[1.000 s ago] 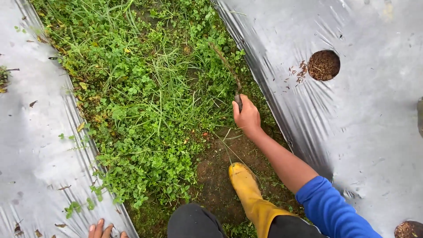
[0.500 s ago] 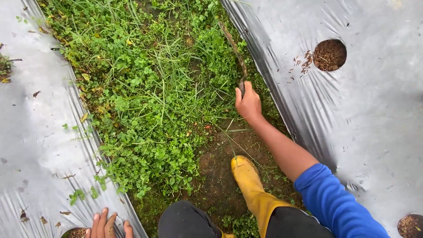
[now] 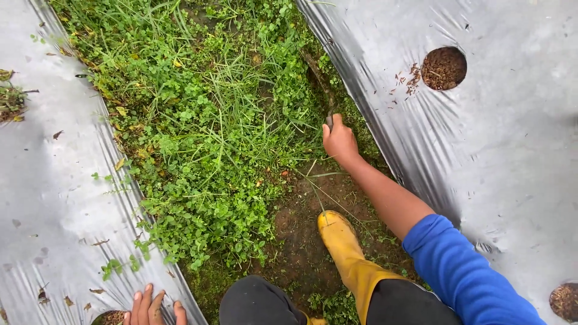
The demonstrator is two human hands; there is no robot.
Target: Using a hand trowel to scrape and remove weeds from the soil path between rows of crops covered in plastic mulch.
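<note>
Head view: right hand (image 3: 339, 141) clamped on a dark tool handle (image 3: 329, 120) at the weed strip (image 3: 211, 126) edge beside plastic sheet (image 3: 500, 156), soil filling its hole (image 3: 444, 67); left hand (image 3: 153, 306) fingers spread flat on sheet

Weed strip (image 3: 205, 132) runs 6 to 12 o'clock down the middle, between two mulch sheets: left sheet (image 3: 54, 198) at 9 o'clock, right sheet (image 3: 500, 156) at 3 o'clock. Planting hole (image 3: 444, 67) in the right sheet at 2 o'clock. Right hand (image 3: 339, 141) at centre, on the strip's right edge, gripping a tool handle (image 3: 319, 78) that points to 12 o'clock. Boot (image 3: 343, 241) on bare soil at 6 o'clock, behind that hand. Left hand (image 3: 153, 307) at 7 o'clock, on the left sheet's edge.
</note>
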